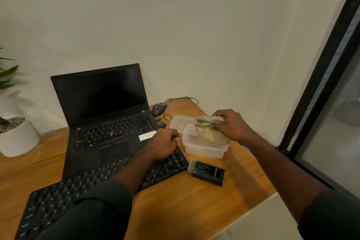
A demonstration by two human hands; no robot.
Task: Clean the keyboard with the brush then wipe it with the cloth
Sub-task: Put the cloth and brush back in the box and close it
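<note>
A black external keyboard [81,187] lies slanted on the wooden desk in front of an open laptop. My left hand [164,143] rests on the keyboard's far right end, fingers curled, holding nothing that I can see. My right hand [231,122] grips a crumpled pale green cloth [208,130] above a clear plastic box [202,146]; part of the cloth still lies in the box. The black brush [206,172], with grey bristles at its left end, lies flat on the desk just right of the keyboard.
The laptop [105,115] stands open with a dark screen. A clear lid [180,122] lies behind the box, and a grey mouse [158,109] with its cable is farther back. A white plant pot [17,136] stands at the left. A dark-framed window [319,103] borders the right.
</note>
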